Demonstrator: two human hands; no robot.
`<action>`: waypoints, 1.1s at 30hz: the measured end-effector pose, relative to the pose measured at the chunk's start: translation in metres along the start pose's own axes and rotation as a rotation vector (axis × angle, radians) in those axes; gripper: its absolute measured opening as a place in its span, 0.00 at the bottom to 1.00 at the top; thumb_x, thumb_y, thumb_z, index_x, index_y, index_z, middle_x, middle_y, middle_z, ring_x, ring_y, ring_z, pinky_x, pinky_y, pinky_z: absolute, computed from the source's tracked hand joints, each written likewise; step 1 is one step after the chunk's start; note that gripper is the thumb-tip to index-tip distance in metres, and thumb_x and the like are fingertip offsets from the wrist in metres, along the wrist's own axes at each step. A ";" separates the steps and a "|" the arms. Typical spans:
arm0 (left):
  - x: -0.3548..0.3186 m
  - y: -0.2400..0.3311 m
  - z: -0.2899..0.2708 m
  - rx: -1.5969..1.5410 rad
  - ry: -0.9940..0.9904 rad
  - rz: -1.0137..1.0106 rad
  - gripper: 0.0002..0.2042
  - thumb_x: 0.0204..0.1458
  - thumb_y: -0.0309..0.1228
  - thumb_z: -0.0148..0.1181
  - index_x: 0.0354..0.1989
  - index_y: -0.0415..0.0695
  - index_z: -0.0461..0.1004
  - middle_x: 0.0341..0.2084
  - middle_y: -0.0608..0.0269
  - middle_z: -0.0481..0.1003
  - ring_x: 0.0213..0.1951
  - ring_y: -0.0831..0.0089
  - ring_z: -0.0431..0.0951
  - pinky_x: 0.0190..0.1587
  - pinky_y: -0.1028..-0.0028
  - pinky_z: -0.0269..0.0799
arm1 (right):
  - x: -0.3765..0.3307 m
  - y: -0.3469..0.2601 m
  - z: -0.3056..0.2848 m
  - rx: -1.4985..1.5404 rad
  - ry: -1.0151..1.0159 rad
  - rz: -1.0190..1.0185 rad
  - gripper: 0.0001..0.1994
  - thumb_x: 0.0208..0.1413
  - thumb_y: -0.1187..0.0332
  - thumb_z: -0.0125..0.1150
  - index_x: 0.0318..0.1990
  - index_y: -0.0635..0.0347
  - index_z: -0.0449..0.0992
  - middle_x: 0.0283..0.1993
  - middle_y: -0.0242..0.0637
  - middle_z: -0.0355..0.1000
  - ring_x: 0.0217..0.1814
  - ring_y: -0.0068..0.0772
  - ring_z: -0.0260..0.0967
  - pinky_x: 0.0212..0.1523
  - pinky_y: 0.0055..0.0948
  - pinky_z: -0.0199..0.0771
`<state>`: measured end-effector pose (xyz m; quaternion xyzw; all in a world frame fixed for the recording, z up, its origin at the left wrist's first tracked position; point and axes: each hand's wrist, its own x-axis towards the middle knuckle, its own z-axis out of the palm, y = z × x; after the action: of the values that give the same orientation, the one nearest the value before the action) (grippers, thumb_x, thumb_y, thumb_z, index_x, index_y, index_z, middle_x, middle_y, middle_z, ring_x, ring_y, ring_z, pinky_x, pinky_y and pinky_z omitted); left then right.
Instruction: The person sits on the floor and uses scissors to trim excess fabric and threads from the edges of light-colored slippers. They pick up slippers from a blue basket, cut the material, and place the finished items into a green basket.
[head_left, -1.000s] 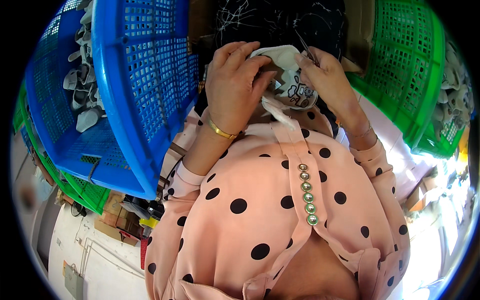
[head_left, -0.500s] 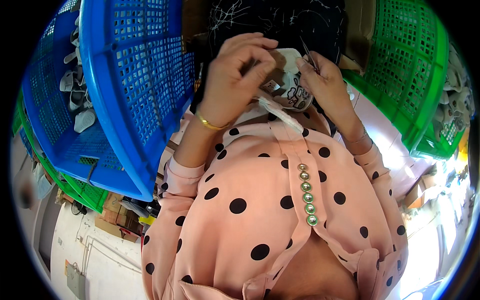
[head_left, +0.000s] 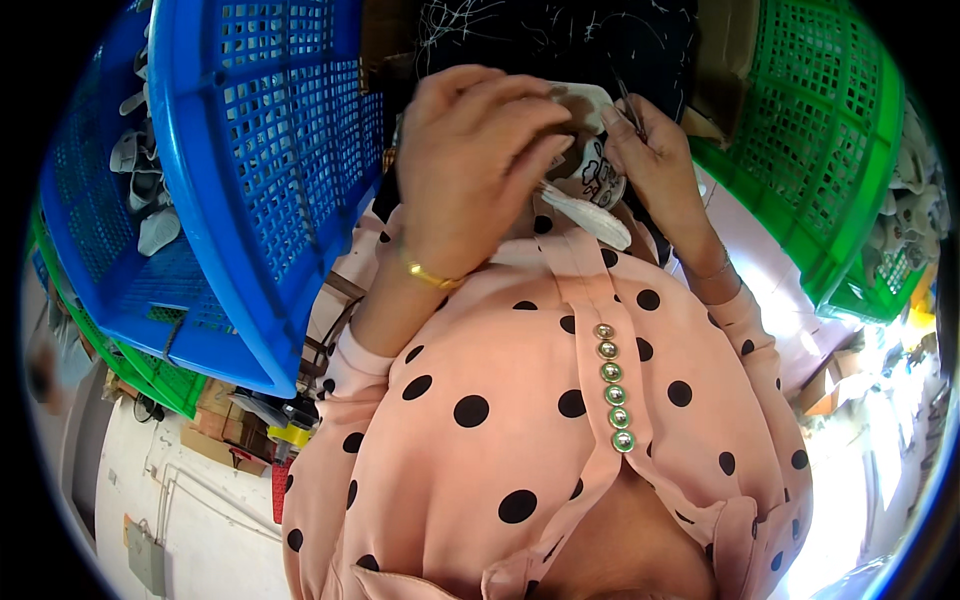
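A small white shoe (head_left: 601,178) with a black outline drawing on its side rests over my lap, partly hidden behind my left hand (head_left: 470,170). That hand is raised above the shoe's left side, slightly blurred, its fingers curled toward the thumb; whatever they may pinch cannot be made out. My right hand (head_left: 652,160) grips the shoe's far right edge with the thumb on top. Slim pointed metal snips (head_left: 628,104) are also held in it, tips pointing away from me. A white padded flap (head_left: 592,218) sticks out from the shoe toward my body.
A large blue plastic basket (head_left: 270,170) stands close on my left, with white shoes (head_left: 157,230) beyond its wall. On the right, a green basket (head_left: 800,140) stands beside more white shoes (head_left: 915,215). Loose white threads lie on the dark cloth (head_left: 560,40) over my lap.
My left hand has shifted right and nearer, covering more of the shoe. The white flap has swung a little to the right; my right hand has barely moved.
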<state>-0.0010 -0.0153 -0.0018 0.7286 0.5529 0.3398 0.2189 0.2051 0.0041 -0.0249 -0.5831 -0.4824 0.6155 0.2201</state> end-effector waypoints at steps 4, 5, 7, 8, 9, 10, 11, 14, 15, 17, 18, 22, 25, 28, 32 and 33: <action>-0.006 -0.003 0.027 0.052 -0.076 -0.094 0.07 0.38 0.29 0.70 0.29 0.52 0.83 0.48 0.66 0.75 0.55 0.59 0.67 0.54 0.61 0.64 | -0.003 0.009 0.001 -0.037 0.024 -0.014 0.14 0.65 0.61 0.54 0.34 0.65 0.69 0.21 0.27 0.63 0.25 0.13 0.57 0.25 0.17 0.60; -0.009 -0.006 0.032 0.020 -0.079 -0.100 0.07 0.38 0.29 0.70 0.28 0.52 0.83 0.48 0.66 0.75 0.55 0.59 0.67 0.54 0.61 0.64 | -0.003 0.010 0.001 -0.035 0.031 -0.007 0.14 0.65 0.61 0.54 0.34 0.65 0.69 0.21 0.28 0.63 0.25 0.13 0.56 0.25 0.17 0.61; -0.011 -0.010 0.038 -0.044 -0.086 -0.110 0.07 0.37 0.30 0.70 0.28 0.51 0.84 0.48 0.66 0.76 0.55 0.59 0.67 0.54 0.62 0.64 | -0.004 0.010 0.003 -0.029 0.047 0.004 0.14 0.65 0.61 0.53 0.34 0.64 0.69 0.21 0.28 0.63 0.25 0.13 0.56 0.26 0.18 0.61; -0.010 -0.011 0.041 -0.038 -0.072 -0.101 0.06 0.37 0.30 0.70 0.27 0.51 0.84 0.47 0.66 0.76 0.54 0.60 0.68 0.54 0.62 0.63 | -0.003 0.011 0.003 -0.042 0.055 -0.014 0.14 0.65 0.61 0.53 0.34 0.65 0.68 0.21 0.29 0.63 0.25 0.13 0.56 0.26 0.18 0.61; -0.009 -0.012 0.044 -0.032 -0.058 -0.093 0.06 0.37 0.30 0.70 0.27 0.51 0.84 0.47 0.67 0.76 0.54 0.60 0.68 0.54 0.62 0.63 | -0.002 0.012 0.003 -0.055 0.064 -0.033 0.14 0.65 0.62 0.53 0.34 0.65 0.68 0.21 0.29 0.62 0.25 0.14 0.56 0.26 0.18 0.61; -0.008 -0.012 0.046 -0.025 -0.044 -0.083 0.06 0.37 0.30 0.70 0.26 0.51 0.84 0.46 0.67 0.76 0.54 0.60 0.68 0.54 0.62 0.63 | -0.001 0.012 0.003 -0.068 0.073 -0.053 0.14 0.65 0.62 0.53 0.34 0.65 0.68 0.21 0.29 0.62 0.26 0.14 0.55 0.26 0.18 0.62; -0.007 -0.012 0.046 -0.013 -0.047 -0.079 0.06 0.38 0.30 0.70 0.27 0.51 0.84 0.46 0.66 0.77 0.53 0.61 0.69 0.53 0.63 0.64 | 0.000 0.014 0.004 -0.058 0.071 -0.061 0.13 0.65 0.62 0.53 0.34 0.65 0.68 0.22 0.29 0.62 0.26 0.14 0.55 0.27 0.19 0.62; -0.005 -0.012 0.047 0.011 -0.052 -0.069 0.07 0.39 0.31 0.70 0.28 0.50 0.84 0.46 0.67 0.78 0.53 0.62 0.71 0.52 0.65 0.65 | 0.000 0.018 0.004 -0.064 0.071 -0.073 0.13 0.65 0.63 0.53 0.35 0.65 0.68 0.22 0.30 0.61 0.26 0.15 0.54 0.27 0.19 0.63; -0.005 -0.012 0.047 0.015 -0.054 -0.066 0.06 0.39 0.32 0.70 0.28 0.50 0.84 0.46 0.67 0.78 0.53 0.62 0.71 0.51 0.65 0.65 | 0.000 0.016 0.005 -0.085 0.077 -0.070 0.12 0.65 0.64 0.53 0.35 0.65 0.67 0.22 0.30 0.60 0.26 0.15 0.53 0.27 0.19 0.63; -0.004 -0.012 0.049 0.011 -0.058 -0.066 0.06 0.39 0.32 0.70 0.28 0.50 0.84 0.46 0.68 0.78 0.53 0.63 0.70 0.51 0.65 0.64 | 0.000 0.015 0.003 -0.108 0.067 -0.062 0.12 0.65 0.64 0.53 0.35 0.65 0.67 0.23 0.32 0.61 0.26 0.16 0.55 0.28 0.20 0.63; -0.004 -0.012 0.050 0.004 -0.060 -0.070 0.06 0.39 0.32 0.69 0.28 0.50 0.84 0.46 0.69 0.78 0.53 0.63 0.70 0.51 0.65 0.64 | 0.001 0.017 0.000 -0.109 0.052 -0.057 0.12 0.65 0.63 0.54 0.35 0.65 0.67 0.23 0.33 0.62 0.25 0.17 0.57 0.28 0.21 0.64; -0.002 -0.013 0.050 -0.011 -0.067 -0.071 0.05 0.39 0.32 0.69 0.26 0.50 0.84 0.46 0.70 0.78 0.53 0.64 0.70 0.52 0.66 0.63 | -0.002 0.003 -0.011 -0.533 0.108 -0.355 0.16 0.61 0.57 0.58 0.34 0.62 0.68 0.22 0.39 0.68 0.23 0.31 0.69 0.26 0.25 0.67; -0.004 -0.014 0.051 -0.011 -0.054 -0.076 0.05 0.38 0.31 0.68 0.26 0.50 0.83 0.45 0.70 0.78 0.53 0.64 0.70 0.52 0.65 0.63 | -0.008 -0.025 -0.028 -1.013 0.108 -0.564 0.20 0.56 0.49 0.61 0.31 0.59 0.68 0.21 0.39 0.70 0.23 0.41 0.71 0.22 0.30 0.68; -0.004 -0.017 0.051 -0.025 -0.047 -0.050 0.05 0.37 0.31 0.67 0.25 0.50 0.83 0.45 0.70 0.78 0.53 0.64 0.71 0.52 0.65 0.63 | -0.010 -0.039 -0.036 -1.342 0.015 -0.693 0.21 0.51 0.48 0.63 0.25 0.56 0.66 0.16 0.36 0.66 0.19 0.38 0.68 0.18 0.30 0.65; -0.005 -0.019 0.053 -0.042 -0.036 -0.030 0.04 0.38 0.31 0.66 0.24 0.49 0.83 0.45 0.70 0.78 0.52 0.63 0.71 0.51 0.64 0.64 | -0.007 -0.051 -0.035 -1.498 -0.086 -0.801 0.20 0.52 0.51 0.63 0.21 0.56 0.66 0.13 0.36 0.64 0.16 0.37 0.66 0.16 0.28 0.63; -0.004 -0.019 0.053 -0.043 -0.042 -0.029 0.04 0.38 0.31 0.66 0.24 0.49 0.83 0.46 0.69 0.78 0.52 0.63 0.71 0.51 0.64 0.64 | -0.006 -0.053 -0.034 -1.520 -0.107 -0.787 0.20 0.52 0.52 0.63 0.21 0.56 0.67 0.13 0.36 0.64 0.16 0.37 0.66 0.16 0.28 0.63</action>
<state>0.0248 -0.0109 -0.0518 0.7228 0.5512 0.3329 0.2508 0.2223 0.0334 0.0286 -0.3326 -0.9409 0.0303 -0.0560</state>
